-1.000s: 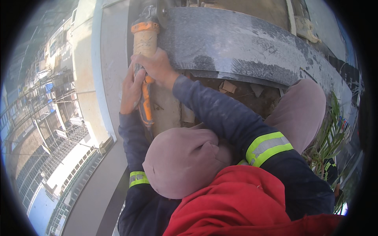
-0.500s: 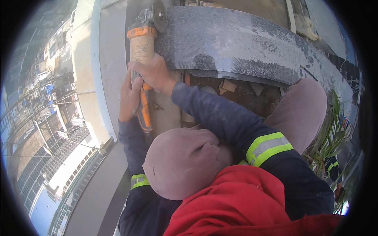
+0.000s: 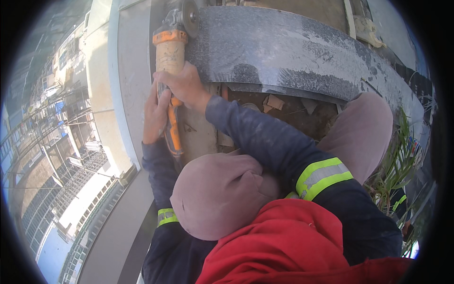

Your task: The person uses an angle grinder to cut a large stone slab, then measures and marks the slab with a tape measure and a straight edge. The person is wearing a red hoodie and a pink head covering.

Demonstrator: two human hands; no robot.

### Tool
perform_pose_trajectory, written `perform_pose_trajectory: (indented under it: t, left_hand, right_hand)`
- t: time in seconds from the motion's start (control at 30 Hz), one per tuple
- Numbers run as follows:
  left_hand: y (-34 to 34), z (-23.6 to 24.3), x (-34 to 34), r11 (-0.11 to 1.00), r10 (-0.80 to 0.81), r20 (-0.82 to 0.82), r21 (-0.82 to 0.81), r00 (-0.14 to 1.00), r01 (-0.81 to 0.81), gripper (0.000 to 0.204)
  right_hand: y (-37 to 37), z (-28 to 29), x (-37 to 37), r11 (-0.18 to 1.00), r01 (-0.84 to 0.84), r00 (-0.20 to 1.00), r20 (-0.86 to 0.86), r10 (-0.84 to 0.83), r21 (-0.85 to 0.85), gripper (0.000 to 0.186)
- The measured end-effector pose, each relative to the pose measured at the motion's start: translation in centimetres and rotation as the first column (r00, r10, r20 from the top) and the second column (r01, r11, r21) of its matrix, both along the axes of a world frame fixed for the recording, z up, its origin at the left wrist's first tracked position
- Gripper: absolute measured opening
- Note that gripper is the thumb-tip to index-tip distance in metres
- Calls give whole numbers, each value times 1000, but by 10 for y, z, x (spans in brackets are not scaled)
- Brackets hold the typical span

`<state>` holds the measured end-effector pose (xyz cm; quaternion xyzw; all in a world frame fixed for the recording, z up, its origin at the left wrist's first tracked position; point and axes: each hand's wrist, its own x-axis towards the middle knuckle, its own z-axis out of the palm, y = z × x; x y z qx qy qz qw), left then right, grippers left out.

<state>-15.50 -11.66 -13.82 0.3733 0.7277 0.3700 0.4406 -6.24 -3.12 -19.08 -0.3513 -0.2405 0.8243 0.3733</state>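
An orange angle grinder point(image 3: 170, 56), coated in pale dust, points away from me at the top left of centre. My right hand point(image 3: 185, 85) wraps over its body from the right, and my left hand point(image 3: 155, 112) grips it from the left, lower on the handle. The round disc point(image 3: 190, 19) stands upright at the grinder's far right, by the left end of a dark grey, dust-covered stone slab point(image 3: 283, 52). Whether the disc touches the slab I cannot tell. The rear of the orange handle point(image 3: 174, 130) reaches back toward my knee.
A grey ledge point(image 3: 135, 71) runs along the left, with a drop beyond it to buildings and scaffolding point(image 3: 71, 128). Under the slab's near edge lies a hollow with broken pieces point(image 3: 273, 103). Green plants point(image 3: 397, 165) grow at right; a pale bag point(image 3: 368, 31) sits far right.
Almost nothing differs: the grinder and both hands keep their place, with only a very slight shift. Pale dust hangs around the grinder's head in both frames.
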Motion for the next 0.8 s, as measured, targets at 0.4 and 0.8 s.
perform_pose_trajectory:
  t: [0.4,0.8]
  left_hand:
    - [12,-6,-2,1000,22,117,7,993,-23,64]
    - [-20,1,4,999,32,78,29,996,-34,59]
  right_hand:
    - [10,-7,-3,999,-15,1000,17,15,-33,35]
    - [-17,3,4,997,-62,991,123,56,43,52]
